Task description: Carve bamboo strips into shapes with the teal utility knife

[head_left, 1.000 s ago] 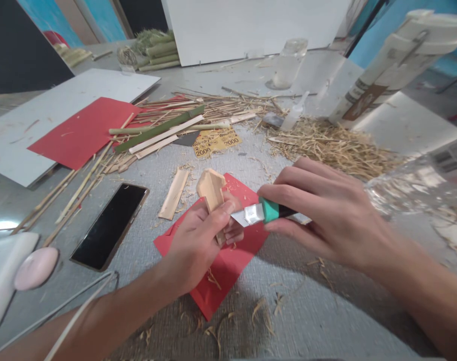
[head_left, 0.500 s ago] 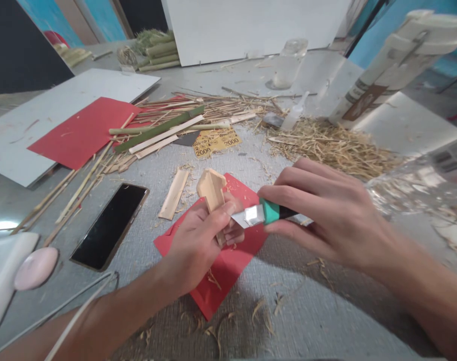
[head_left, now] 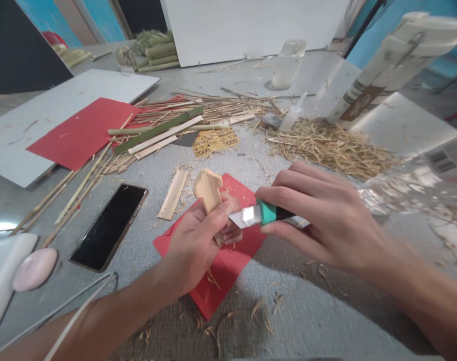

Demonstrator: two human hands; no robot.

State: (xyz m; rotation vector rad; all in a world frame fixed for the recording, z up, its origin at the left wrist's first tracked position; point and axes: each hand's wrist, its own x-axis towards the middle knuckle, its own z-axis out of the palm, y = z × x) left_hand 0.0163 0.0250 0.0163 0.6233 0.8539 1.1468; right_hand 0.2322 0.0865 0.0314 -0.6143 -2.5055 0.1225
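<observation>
Two hands at work: left hand (head_left: 193, 245) pinches a bamboo piece (head_left: 209, 193) over red paper (head_left: 228, 260); right hand (head_left: 326, 215) closed on utility knife (head_left: 264, 214). Bamboo likely light, stiff, splintery; best gripped low.

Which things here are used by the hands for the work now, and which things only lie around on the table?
In use:
left hand gripping the pale carved bamboo piece
right hand gripping the green-handled utility knife
small red paper sheet beneath them

Lying about:
black smartphone
flat bamboo strip
large red paper sheet
heap of straw shavings
yellow printed card
</observation>
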